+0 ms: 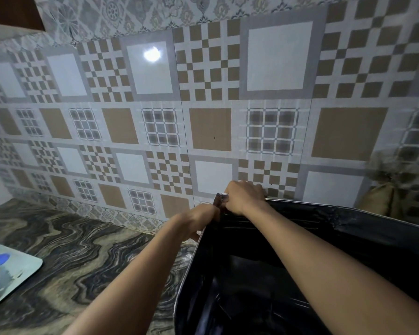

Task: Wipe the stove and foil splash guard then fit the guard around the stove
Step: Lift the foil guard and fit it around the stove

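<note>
Head view | I see a board (pixel 9 274) far left on the counter (pixel 78 245) | left hand (pixel 198 221), arm outstretched, curls round the guard (pixel 373 240) at its left edge | right hand (pixel 244 198), knuckles up, grips the top rim at that corner | guard stands on counter, against tiled wall (pixel 203 126)

Splash guard (pixel 300 238) right on counter (pixel 82 250), against wall (pixel 203 93); board (pixel 7 274) left.
</note>
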Tool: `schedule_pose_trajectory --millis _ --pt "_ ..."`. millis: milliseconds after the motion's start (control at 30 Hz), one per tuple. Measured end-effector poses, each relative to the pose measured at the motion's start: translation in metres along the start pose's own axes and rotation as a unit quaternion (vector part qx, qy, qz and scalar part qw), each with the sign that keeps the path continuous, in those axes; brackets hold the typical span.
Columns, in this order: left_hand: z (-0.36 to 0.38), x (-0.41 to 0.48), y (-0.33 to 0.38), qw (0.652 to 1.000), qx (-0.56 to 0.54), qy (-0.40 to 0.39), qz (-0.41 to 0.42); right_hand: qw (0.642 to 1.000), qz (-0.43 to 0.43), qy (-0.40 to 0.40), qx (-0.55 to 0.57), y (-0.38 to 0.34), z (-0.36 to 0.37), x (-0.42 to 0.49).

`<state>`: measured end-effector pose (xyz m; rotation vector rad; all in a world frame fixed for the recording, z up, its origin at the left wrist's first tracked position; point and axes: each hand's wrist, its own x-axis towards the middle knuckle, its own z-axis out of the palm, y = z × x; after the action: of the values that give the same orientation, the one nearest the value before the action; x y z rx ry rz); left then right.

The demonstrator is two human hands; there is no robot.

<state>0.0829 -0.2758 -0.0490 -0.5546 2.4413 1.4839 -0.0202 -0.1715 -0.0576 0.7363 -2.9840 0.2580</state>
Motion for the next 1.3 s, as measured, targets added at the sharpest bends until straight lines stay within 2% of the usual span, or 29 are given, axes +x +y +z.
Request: schedule_pose_trajectory --millis 267,500,733,1300 --pt "-0.008 -0.001 -0.006 0.999 -0.048 -0.022 -0.006 1.000 -0.003 -0.002 -0.020 0.000 -0.002 -0.002" --pt "-0.007 0.005 -0.020 0.982 -0.167 -0.082 0.016 0.998 -0.011 0.018 -0.057 0.001 0.003 -0.007" --pt "0.001 0.008 -0.018 0.982 -0.174 -0.069 -0.022 0.999 0.021 0.002 -0.048 -0.004 0.004 -0.001" --pt "0.006 0.018 -0.024 0.976 -0.178 -0.123 -0.020 0.998 0.034 -0.002 -0.048 -0.006 0.006 0.002"
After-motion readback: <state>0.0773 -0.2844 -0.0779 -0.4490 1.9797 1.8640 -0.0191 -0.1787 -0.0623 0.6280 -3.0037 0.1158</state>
